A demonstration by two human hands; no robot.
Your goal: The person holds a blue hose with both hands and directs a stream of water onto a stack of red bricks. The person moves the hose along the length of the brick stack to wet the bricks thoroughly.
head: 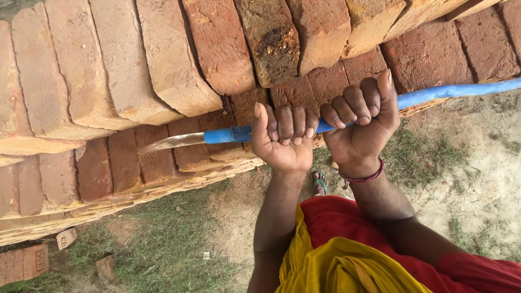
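Observation:
A blue hose runs in from the right edge and ends at about the middle of the view. My left hand grips it close to its open end. My right hand grips it just to the right, the two hands almost touching. A clear stream of water pours out of the hose end to the left, onto a stack of red-brown bricks. The bricks under the stream look dark and wet.
The brick stack fills the top and left of the view. Below it lies patchy grass and bare soil. Loose bricks lie at the lower left. My sandalled foot and red and yellow clothing show at the bottom.

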